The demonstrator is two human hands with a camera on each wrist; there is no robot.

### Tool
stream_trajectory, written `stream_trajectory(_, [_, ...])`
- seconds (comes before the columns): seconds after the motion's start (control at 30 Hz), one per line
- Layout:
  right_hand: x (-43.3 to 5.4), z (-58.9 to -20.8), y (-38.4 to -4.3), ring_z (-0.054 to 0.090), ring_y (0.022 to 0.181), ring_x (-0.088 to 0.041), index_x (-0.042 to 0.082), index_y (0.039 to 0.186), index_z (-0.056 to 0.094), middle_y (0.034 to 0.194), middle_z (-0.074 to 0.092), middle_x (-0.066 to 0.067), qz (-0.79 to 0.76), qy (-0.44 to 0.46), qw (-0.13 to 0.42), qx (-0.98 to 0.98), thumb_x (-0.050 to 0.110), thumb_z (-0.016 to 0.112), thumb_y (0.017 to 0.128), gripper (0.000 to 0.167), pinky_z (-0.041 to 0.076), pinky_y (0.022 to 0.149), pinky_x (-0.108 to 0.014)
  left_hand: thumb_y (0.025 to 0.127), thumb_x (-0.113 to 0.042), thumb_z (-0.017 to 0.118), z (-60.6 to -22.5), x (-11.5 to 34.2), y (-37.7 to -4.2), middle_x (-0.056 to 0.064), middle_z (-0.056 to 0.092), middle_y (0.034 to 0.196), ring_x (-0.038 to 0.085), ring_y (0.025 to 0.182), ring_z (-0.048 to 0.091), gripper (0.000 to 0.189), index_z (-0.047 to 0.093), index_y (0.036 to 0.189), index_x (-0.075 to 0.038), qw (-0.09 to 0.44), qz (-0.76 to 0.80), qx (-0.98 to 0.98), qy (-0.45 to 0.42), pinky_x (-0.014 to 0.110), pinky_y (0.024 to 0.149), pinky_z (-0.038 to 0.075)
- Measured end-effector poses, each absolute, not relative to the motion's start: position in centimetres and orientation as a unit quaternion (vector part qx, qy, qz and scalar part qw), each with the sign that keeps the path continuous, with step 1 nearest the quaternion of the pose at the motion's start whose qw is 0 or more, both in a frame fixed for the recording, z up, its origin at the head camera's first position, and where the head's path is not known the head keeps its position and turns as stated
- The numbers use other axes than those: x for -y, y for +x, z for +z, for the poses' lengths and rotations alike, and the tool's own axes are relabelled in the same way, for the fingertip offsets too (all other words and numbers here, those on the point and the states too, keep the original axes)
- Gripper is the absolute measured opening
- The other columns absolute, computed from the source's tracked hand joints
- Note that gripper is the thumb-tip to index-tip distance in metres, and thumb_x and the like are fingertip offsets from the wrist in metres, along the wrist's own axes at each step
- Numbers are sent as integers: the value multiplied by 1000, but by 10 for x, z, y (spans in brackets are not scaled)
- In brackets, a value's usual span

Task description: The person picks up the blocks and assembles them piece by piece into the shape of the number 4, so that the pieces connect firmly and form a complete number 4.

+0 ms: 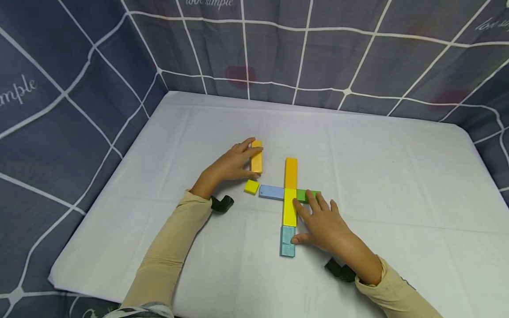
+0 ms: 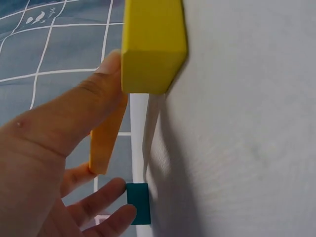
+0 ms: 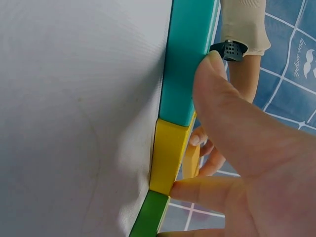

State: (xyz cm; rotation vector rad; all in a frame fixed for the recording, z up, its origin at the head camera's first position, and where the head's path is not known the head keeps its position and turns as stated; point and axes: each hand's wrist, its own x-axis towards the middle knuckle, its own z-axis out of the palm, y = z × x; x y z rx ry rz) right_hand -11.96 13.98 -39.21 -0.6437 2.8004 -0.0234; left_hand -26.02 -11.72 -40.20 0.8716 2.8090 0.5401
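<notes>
the left hand lies on the white table, toward its left half and about midway between near and far edges. its grip is wrapped on a loose orange block that lies flat, long axis running toward the far edge: fingers curl over the block's far end and the thumb sits against its near end. in the left wrist view the thumb lies close to a small yellow cube; whether they touch cannot be told. on the table that small yellow cube sits just beside the near end of the loose orange block.

near the table's middle a cross of blocks lies flat. a long orange block points to the far edge, a yellow block continues it toward the near edge, and a teal block ends the line nearest the person. a light blue block butts the yellow block from the left, a green block from the right.

the right hand rests flat beside the cross on its right side, grip apart and clamped on nothing: straight fingers lie over the green block and against the yellow block's right side, and the thumb presses the teal block's right side. in the right wrist view a fingertip touches the yellow block just where it meets the green block.

both forearms wear beige sleeves, with a black strap at each wrist.
</notes>
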Motion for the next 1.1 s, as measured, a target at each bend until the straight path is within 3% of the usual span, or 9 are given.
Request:
stream_trajectory(0.23, [-140, -391, -120, 28, 129, -48, 12, 138, 39, 143, 29, -26, -5, -224, 130, -966, 62, 65, 66, 91, 28, 96, -66, 72, -47, 72, -403, 116, -260, 11, 18, 151, 35, 130, 28, 73, 46, 134, -18, 83, 164, -943, 278, 48, 107, 27])
stream_trajectory(0.5, [-140, -391, -120, 29, 129, -48, 11, 138, 39, 143, 29, -26, -5, -227, 122, -966, 62, 65, 67, 91, 29, 96, -66, 75, -50, 68, -402, 115, -259, 11, 17, 152, 34, 134, 21, 71, 44, 135, -21, 101, 152, -947, 263, 50, 110, 19])
stream_trajectory(1.1, [-139, -393, -119, 30, 128, -48, 11, 139, 39, 142, 30, -27, -5, -228, 118, -967, 63, 63, 67, 92, 29, 95, -66, 75, -56, 65, -404, 116, -258, 9, 17, 152, 34, 139, 11, 73, 44, 135, -23, 116, 158, -942, 272, 53, 110, 14])
